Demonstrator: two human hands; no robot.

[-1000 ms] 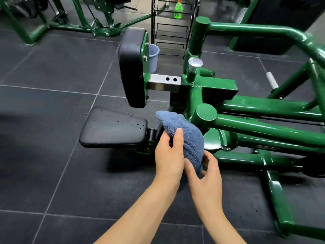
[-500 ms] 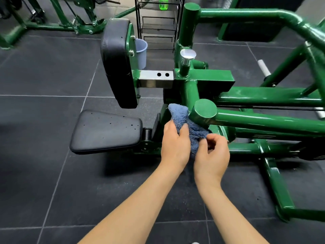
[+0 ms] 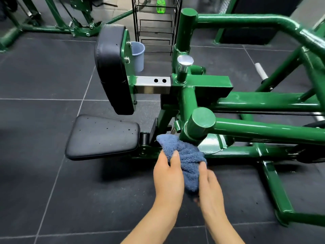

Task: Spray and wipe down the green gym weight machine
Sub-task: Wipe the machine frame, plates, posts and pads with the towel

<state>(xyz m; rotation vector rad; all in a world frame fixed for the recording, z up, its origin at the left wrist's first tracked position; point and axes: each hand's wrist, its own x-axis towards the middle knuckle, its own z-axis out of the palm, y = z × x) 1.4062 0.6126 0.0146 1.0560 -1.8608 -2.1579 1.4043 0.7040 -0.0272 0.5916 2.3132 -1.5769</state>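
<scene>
I have the blue towel (image 3: 184, 155) bunched between both my hands, just near of the green weight machine (image 3: 255, 127). My left hand (image 3: 168, 175) grips its left side, thumb laid up over the terry and the other fingers curled underneath out of sight. My right hand (image 3: 209, 184) holds the right and lower part of the cloth, fingers wrapped under the hanging end; that hand is blurred, so I cannot tell exactly how each finger lies. The top of the towel reaches up to the round capped end of the machine's near tube (image 3: 202, 122), at or just short of touching it, and partly covers the shiny metal plate (image 3: 211, 145) below that cap.

To the left, the black seat pad (image 3: 102, 136) lies flat, with the black back pad (image 3: 112, 71) standing upright above and beyond it. A silver pull-pin knob (image 3: 185, 61) sticks up from the frame right of the back pad. Farther off, a pale blue bucket (image 3: 138, 55) sits on the dark floor tiles (image 3: 44, 120) behind the back pad, beside a black wire rack (image 3: 156, 29) that carries a green spray bottle (image 3: 161, 5).
</scene>
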